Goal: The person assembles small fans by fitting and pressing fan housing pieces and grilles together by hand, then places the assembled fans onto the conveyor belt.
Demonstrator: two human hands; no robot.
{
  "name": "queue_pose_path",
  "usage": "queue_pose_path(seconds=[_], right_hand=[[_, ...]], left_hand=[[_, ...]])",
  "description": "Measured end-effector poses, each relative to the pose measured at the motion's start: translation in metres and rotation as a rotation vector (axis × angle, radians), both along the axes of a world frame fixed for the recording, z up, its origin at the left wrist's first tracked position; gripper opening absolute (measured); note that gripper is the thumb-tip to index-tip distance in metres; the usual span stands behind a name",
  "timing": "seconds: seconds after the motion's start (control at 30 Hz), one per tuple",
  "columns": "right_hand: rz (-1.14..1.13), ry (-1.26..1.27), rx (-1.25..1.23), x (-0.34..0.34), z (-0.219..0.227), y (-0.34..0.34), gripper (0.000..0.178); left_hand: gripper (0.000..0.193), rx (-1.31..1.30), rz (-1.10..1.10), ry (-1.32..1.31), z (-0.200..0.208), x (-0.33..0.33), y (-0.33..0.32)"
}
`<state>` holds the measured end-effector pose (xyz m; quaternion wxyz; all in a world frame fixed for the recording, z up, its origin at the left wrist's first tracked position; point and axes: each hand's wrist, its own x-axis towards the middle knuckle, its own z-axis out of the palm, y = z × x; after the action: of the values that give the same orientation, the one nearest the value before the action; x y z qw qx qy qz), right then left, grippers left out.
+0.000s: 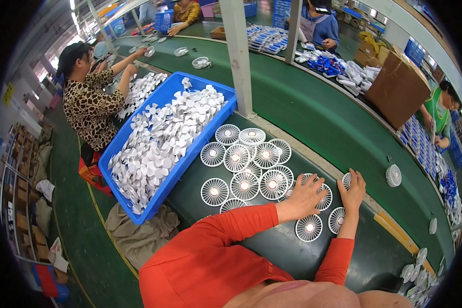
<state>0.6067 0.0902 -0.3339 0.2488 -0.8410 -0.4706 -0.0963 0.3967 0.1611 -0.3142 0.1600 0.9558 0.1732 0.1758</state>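
Round white fan grilles [245,185] with radial ribs and bright round centres lie in a loose cluster on the dark green table, some overlapping. My left hand [304,199] reaches over the right side of the cluster. Its fingers are spread and rest on or just above grilles, which they partly cover. My right hand [352,194] is farther right, with thumb and fingers around the sides of another grille [346,180]. Below the hands lie one grille [309,228] by the left wrist and another grille [336,220] beside the right wrist.
A blue bin [177,182] of white fan blades stands left. Beyond the table runs a green conveyor [313,110] carrying a few grilles, with a metal post [237,61] at its edge. A co-worker [90,97] sits left; others work across. A cardboard box [399,87] stands far right.
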Motion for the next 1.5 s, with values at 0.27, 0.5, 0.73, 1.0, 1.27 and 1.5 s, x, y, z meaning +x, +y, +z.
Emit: queue_pose_path(seconds=[0.27, 0.5, 0.73, 1.0, 1.27, 1.5], right_hand=[[0.004, 0.001, 0.001, 0.004, 0.001, -0.001, 0.057], [0.002, -0.008, 0.007, 0.005, -0.002, 0.0, 0.057], [0.002, 0.0, 0.014, 0.006, -0.001, -0.001, 0.057], [0.019, 0.007, 0.018, 0.003, -0.002, 0.0, 0.057], [-0.002, -0.023, 0.04, 0.011, -0.004, -0.013, 0.058], [0.016, 0.016, 0.085, 0.004, -0.011, 0.013, 0.061]], left_hand=[[0.065, -0.029, -0.016, 0.001, 0.003, 0.002, 0.0], [0.067, -0.037, -0.018, -0.019, 0.002, 0.001, 0.001], [0.067, -0.026, -0.015, -0.002, 0.002, 0.004, 0.001], [0.066, -0.028, 0.001, 0.001, 0.0, 0.0, -0.001], [0.067, 0.016, -0.047, 0.021, -0.001, 0.008, -0.003], [0.065, 0.075, -0.024, 0.077, 0.003, 0.002, 0.013]])
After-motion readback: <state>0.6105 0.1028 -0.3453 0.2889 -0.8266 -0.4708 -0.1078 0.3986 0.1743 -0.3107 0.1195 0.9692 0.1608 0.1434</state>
